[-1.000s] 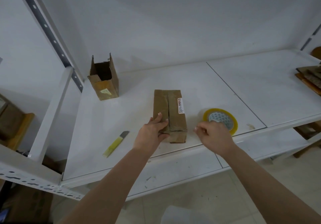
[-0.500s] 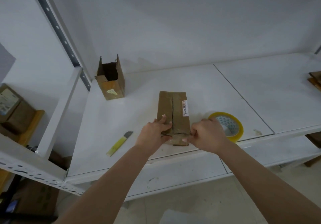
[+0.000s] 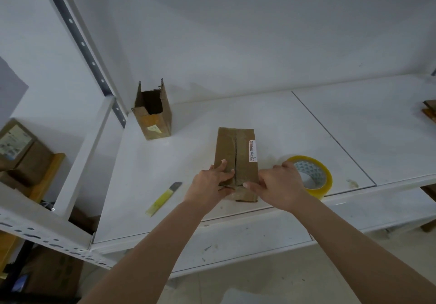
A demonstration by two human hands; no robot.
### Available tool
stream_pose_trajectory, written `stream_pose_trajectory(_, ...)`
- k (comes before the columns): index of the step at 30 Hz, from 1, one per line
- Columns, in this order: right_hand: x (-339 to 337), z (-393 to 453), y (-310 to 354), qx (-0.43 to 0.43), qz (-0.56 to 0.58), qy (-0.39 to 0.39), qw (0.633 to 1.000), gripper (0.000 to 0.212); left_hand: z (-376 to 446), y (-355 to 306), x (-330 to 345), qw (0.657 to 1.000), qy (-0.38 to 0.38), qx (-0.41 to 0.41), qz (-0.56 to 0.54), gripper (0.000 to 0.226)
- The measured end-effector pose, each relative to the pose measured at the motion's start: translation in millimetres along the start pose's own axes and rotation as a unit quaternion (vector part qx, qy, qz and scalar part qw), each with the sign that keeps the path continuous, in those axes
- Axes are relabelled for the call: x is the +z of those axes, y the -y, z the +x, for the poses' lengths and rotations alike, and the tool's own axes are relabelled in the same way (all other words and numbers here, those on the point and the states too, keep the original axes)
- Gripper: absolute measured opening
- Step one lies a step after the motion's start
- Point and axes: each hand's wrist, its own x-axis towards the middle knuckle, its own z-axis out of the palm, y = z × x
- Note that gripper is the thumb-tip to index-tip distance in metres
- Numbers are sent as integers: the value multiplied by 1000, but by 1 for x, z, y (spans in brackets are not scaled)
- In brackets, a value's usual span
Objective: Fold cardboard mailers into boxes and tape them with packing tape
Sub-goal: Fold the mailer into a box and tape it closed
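A brown cardboard box (image 3: pixel 238 152) lies lengthwise on the white shelf (image 3: pixel 188 162), its two top flaps meeting at a centre seam, with a white label on the right flap. My left hand (image 3: pixel 208 184) grips its near left corner, thumb and forefinger lying on the left flap. My right hand (image 3: pixel 279 183) grips the near right corner, fingers curled at the side and thumb against the near end. A roll of clear packing tape (image 3: pixel 311 174) with a yellow core lies just right of my right hand. The box's near end is partly hidden by both hands.
An open-topped cardboard box (image 3: pixel 153 114) stands upright at the back left of the shelf. A yellow utility knife (image 3: pixel 162 198) lies left of my left hand. More boxes (image 3: pixel 21 152) sit on a lower shelf at far left; flat cardboard (image 3: pixel 430 112) lies at the right edge.
My right hand moved left from the tape roll onto the near right corner of the box. My left hand stayed on the box.
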Motion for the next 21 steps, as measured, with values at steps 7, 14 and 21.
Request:
stream_pose_trajectory(7, -14, -6, -10, 61, 65, -20, 996, 55, 0, 1, -8, 1000, 4, 7, -28, 61)
stream_pose_trajectory(14, -14, -12, -24, 100, 122, -84, 984, 17, 15, -43, 4, 989, -116, -46, 74, 77)
stream_pose_trajectory(21, -12, -16, -35, 141, 162, -120, 969, 14, 41, -70, 26, 972, -14, -213, 98, 110)
